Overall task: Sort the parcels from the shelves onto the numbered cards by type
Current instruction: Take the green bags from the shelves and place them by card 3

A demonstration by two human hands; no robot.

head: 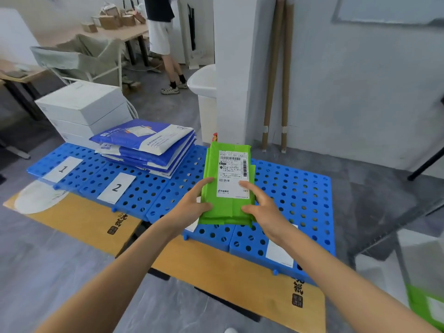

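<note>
Honestly, with the left hand (192,203) and right hand (262,209) both clamping their fingers (251,187) on the near sides of the green parcel (228,171), sitting atop a green pile (225,221) on the blue panel (300,193), a lopsided let-go could skid that slick pile off its card (192,226).

Left card (63,169): "1"
Next card (116,187): "2"
Label (232,175) on parcel (213,212): top row "830- 07 53 [A83]"; barcodes below and down the right edge; "棕色M" lower down; fine print unreadable
Mailers (144,143): white print, too blurred to read
Board (72,219): dark characters and a seal stamp, illegible
</note>
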